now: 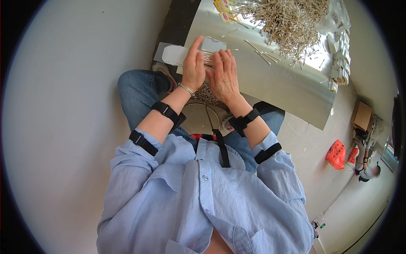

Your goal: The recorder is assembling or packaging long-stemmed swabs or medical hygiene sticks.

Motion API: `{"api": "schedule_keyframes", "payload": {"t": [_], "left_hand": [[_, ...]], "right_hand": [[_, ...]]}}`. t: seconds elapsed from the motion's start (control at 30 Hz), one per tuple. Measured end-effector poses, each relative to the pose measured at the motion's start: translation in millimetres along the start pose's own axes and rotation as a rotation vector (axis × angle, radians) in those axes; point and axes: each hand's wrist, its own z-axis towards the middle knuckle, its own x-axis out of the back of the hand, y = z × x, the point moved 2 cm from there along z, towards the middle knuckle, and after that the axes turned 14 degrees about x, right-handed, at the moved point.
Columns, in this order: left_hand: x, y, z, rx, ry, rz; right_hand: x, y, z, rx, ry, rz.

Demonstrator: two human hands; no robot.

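A bundle of cotton swabs [208, 58] lies between my hands at the near-left corner of the metal-topped table. My left hand [194, 70] stands along the bundle's left side, its fingers long and upright against it. From the right, my right hand [225, 78] presses its fingertips on the swabs, the fingers close together. A pale, flat rectangular piece [213, 44] sits just beyond the bundle; whether it belongs to a box, I cannot tell. Left of my left hand, a white card flap [174, 55] sticks out. The undersides of both hands' grip are hidden.
A large heap of loose cotton swabs [292, 25] covers the table's far side, with yellow packets [224, 10] beside it. Stacked white packs [341, 63] line the right edge. Stray swabs [262, 54] lie between. A red bag [336, 155] is on the floor; a person [370, 171] is far right.
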Motion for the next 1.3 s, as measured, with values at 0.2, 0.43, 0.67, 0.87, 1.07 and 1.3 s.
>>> {"api": "schedule_keyframes", "payload": {"t": [0.2, 0.43, 0.67, 0.87, 1.07, 1.3], "left_hand": [[-3, 1, 2, -0.016, -0.079, 0.025], [-3, -3, -1, -0.009, -0.085, 0.016], [0, -10, -1, 0.038, -0.063, -0.219], [0, -8, 0, 0.071, -0.075, -0.218], [3, -9, -1, 0.081, -0.064, -0.201], [1, -8, 0, 0.075, -0.076, -0.211]], "right_hand": [[-1, -2, 2, -0.002, 0.011, -0.001], [-2, 10, 2, 0.002, 0.164, 0.089], [20, 64, 26, -0.107, 0.215, -0.038], [12, 63, 35, -0.133, 0.084, -0.083], [19, 33, 46, -0.141, 0.044, 0.022], [19, 38, 40, -0.121, -0.038, -0.034]]}}
